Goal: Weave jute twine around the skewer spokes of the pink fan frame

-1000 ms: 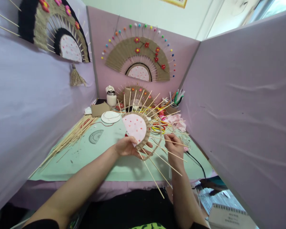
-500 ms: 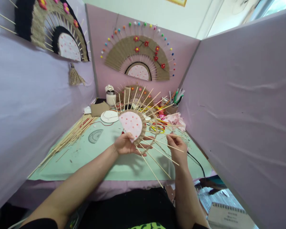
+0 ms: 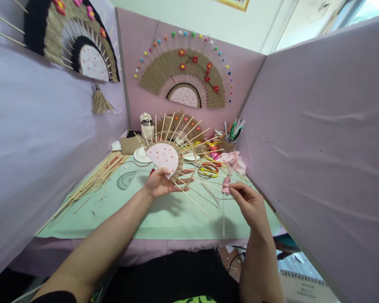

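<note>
My left hand [image 3: 159, 182] grips a half-made fan [image 3: 164, 156] by its lower edge, thumb on the front and fingers spread behind. Its half-round centre is white-pink with pink dots and rimmed in brown twine. Thin wooden sticks [image 3: 203, 136] radiate from the rim, and a thin ring crosses them. My right hand [image 3: 248, 202] has thumb and forefinger pinched together at the sticks' outer ends. Close by its fingertips is a small pink patterned object [image 3: 226, 185], with a translucent rod [image 3: 223, 221] running down from it. What the pinch holds is too small to make out.
Loose sticks [image 3: 88, 187] and a protractor [image 3: 126, 180] lie on the left of the green tabletop [image 3: 120, 219]. Scissors [image 3: 208, 170], crumpled pink cloth [image 3: 235, 162] and a tool pot [image 3: 229, 145] are at right. Finished fans [image 3: 189, 63] hang on the partitions.
The fan has moved left and slightly up in my left hand. My right hand has shifted right and turned, uncovering the pink object.
</note>
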Demonstrator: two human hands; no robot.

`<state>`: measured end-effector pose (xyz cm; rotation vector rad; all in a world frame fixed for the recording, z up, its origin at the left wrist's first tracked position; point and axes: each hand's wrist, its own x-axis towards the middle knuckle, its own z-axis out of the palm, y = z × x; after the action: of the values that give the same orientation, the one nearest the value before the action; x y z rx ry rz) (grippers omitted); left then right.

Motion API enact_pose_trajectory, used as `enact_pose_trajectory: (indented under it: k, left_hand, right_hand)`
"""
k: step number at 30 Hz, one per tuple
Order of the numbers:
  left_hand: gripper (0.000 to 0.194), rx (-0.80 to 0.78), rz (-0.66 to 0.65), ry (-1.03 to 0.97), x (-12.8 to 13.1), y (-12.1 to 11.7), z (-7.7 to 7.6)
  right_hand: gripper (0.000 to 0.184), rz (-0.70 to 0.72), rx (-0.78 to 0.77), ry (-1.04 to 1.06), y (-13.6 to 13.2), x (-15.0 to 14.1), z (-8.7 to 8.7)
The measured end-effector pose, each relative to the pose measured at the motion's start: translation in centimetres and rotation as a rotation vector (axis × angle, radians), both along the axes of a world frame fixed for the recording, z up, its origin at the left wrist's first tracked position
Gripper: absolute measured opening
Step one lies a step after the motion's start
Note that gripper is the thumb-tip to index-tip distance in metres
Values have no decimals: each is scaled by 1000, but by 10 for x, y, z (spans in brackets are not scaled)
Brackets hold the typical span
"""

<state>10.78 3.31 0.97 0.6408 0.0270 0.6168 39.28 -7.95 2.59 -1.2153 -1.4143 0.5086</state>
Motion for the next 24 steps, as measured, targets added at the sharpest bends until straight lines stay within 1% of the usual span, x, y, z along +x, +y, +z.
enact_pose_trajectory:
  k: [3,6,11,14,17,20,24]
  left_hand:
    - [57,16,-45,23,1,0,-2]
    - [58,42,-98,39,1,-1,-3]
    - [59,97,-160,89,1,-6,-2]
    - [61,111,-213,112,0,-8,-2]
    - [66,131,-275,127,0,-10,-3]
    - [68,159,-316,134,1,-11,-5]
    - [67,180,-330,151,0,-10,-6]
  right_hand:
    - [12,-60,87,26,-2,-4,4]
    - [13,-110,113,91,0,-7,2]
    - [17,-153,63,199,12,-10,-8]
    - [20,-149,25,240,19,-16,-13]
    - [22,-122,14,269,23,-28,-13]
    - [24,-123,13,291,27,-43,-11]
    - [25,-154,19,346,31,-53,-11]
